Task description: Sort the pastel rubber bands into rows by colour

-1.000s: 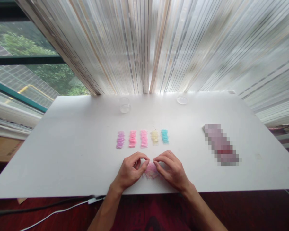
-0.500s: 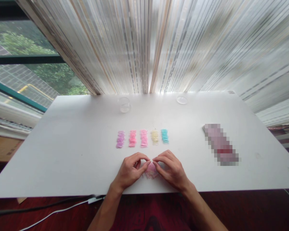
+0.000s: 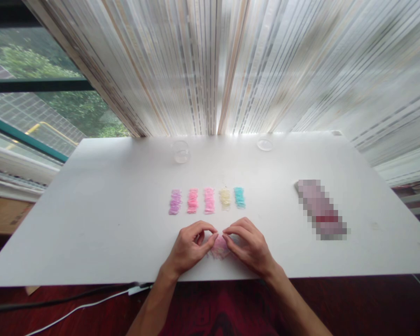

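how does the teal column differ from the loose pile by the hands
Color: the teal column is teal; the loose pile looks mostly pale pink.
Arrangement: the teal column is a narrow, fairly tidy strip, while the loose pile spreads with ragged edges.
Visibility: the teal column is uncovered; the loose pile is partly hidden by the hands.
Both lie on the white table and look made of small, thin pieces.

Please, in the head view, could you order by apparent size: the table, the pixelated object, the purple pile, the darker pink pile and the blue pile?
1. Table
2. Pixelated object
3. Purple pile and darker pink pile: they look alike, so unranked
4. Blue pile
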`<state>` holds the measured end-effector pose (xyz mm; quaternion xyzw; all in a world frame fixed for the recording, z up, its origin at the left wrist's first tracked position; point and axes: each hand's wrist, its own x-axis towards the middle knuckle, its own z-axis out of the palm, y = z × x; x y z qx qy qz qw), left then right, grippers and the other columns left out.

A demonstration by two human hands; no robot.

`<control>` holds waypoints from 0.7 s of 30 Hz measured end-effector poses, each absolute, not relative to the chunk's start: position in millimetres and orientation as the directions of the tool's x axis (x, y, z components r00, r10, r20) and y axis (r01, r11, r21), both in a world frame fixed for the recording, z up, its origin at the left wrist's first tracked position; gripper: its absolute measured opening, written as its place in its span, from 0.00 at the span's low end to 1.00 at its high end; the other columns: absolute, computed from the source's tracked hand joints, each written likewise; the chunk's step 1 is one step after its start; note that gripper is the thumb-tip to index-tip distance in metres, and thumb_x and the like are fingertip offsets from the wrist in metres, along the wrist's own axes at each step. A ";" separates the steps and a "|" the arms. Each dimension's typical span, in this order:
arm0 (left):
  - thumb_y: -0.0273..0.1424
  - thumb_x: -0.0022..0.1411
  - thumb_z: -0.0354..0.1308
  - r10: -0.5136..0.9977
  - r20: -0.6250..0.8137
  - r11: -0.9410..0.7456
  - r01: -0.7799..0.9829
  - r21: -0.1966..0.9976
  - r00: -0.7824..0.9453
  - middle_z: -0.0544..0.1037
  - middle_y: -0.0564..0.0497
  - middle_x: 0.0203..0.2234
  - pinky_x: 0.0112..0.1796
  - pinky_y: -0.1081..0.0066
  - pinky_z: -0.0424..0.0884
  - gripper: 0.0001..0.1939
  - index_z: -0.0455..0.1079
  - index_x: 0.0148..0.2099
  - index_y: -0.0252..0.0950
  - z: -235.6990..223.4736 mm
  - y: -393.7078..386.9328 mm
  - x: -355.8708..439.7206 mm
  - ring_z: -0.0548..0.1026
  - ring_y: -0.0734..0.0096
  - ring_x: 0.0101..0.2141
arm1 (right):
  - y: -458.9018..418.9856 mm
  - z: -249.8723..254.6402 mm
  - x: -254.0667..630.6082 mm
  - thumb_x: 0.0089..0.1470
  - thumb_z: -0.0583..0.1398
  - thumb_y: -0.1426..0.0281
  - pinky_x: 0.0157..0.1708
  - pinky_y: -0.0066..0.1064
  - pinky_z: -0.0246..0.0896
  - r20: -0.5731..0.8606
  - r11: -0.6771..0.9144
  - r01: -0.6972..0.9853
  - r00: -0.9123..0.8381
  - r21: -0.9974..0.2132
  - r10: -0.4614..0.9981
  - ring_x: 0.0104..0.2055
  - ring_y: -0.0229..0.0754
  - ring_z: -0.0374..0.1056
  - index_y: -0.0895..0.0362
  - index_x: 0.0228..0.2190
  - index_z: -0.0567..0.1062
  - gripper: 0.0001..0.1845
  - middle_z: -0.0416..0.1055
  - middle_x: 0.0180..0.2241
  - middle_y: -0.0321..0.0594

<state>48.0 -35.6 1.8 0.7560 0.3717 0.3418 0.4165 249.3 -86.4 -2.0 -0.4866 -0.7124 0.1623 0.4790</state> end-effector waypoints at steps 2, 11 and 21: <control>0.29 0.66 0.61 0.850 0.210 -0.377 0.280 0.883 0.482 0.77 0.52 0.28 0.22 0.78 0.62 0.04 0.76 0.39 0.34 1.5 -35.6 47.8 0.63 0.80 0.20 | -86.5 -2.1 249.6 0.62 0.62 0.75 0.33 0.35 0.70 0.521 0.467 0.540 -0.061 -0.700 0.852 0.34 0.43 0.70 0.54 0.38 0.77 0.05 0.75 0.32 0.40; 0.30 0.66 0.61 0.849 0.231 -0.395 0.279 0.875 0.476 0.76 0.52 0.27 0.23 0.78 0.64 0.04 0.75 0.39 0.35 1.5 -35.3 46.8 0.63 0.79 0.21 | -86.7 4.1 250.6 0.62 0.62 0.74 0.34 0.35 0.71 0.495 0.438 0.544 -0.048 -0.716 0.868 0.34 0.43 0.71 0.53 0.37 0.78 0.05 0.76 0.31 0.40; 0.31 0.69 0.59 0.849 0.271 -0.433 0.301 0.850 0.454 0.78 0.50 0.33 0.25 0.77 0.67 0.05 0.75 0.43 0.36 -2.5 -35.7 45.7 0.63 0.80 0.21 | -61.0 4.4 273.1 0.64 0.61 0.73 0.37 0.37 0.71 0.471 0.349 0.708 -0.026 -0.615 0.882 0.36 0.45 0.71 0.52 0.37 0.79 0.06 0.75 0.31 0.40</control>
